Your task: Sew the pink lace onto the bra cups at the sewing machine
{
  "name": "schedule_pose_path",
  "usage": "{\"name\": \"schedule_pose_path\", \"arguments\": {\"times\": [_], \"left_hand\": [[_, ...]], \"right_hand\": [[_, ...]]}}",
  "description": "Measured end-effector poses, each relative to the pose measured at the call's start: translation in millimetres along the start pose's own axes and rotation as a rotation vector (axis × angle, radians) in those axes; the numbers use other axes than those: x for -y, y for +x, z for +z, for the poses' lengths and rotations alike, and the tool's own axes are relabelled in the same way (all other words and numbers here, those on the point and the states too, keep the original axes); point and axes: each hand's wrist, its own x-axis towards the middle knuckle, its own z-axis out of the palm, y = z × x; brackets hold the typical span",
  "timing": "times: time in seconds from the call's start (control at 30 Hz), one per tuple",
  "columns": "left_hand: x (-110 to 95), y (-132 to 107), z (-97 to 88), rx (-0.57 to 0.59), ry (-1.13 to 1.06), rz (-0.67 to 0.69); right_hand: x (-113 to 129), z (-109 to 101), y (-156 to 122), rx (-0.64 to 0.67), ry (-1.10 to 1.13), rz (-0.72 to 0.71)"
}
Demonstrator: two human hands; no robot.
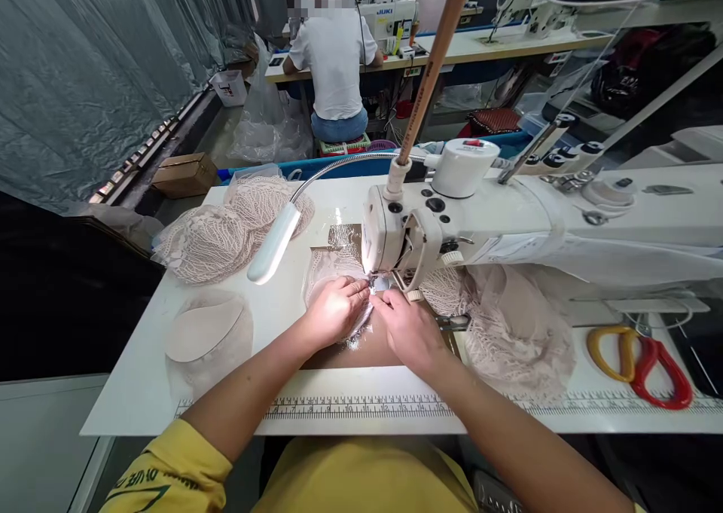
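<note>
A white sewing machine [389, 230] stands over the work, its needle area lit by a lamp. Under it lies a pale pink lace bra cup [327, 267]. My left hand [336, 313] is closed on the cup's edge, left of the presser foot, fingertips close to the needle. From the right, my right hand [412, 332] grips the same edge with thumb and fingers drawn together; the fabric in its grasp is mostly hidden. Brown tape [350, 356] covers the machine bed beneath my hands. More lace fabric [514, 332] is bunched right of my right hand.
Lace cups [208, 242] are piled at the back left, behind a smooth cup piece [206, 328]. The lamp [275, 243] arches over the table. Scissors [638, 362] lie right, beyond a printed ruler [361, 407]. A person [333, 61] sits at another bench ahead.
</note>
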Motion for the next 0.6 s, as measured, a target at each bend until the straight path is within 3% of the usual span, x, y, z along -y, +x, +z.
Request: {"name": "schedule_pose_path", "arguments": {"times": [0.33,0.6], "left_hand": [[7.1,-0.8,3.5,-0.013,-0.034,-0.039],[6.0,-1.5,1.3,0.066,0.005,-0.216]], "right_hand": [[0.0,0.8,-0.1,-0.012,-0.009,-0.002],[-2.5,4.7,-1.4,-0.041,0.039,-0.017]]}}
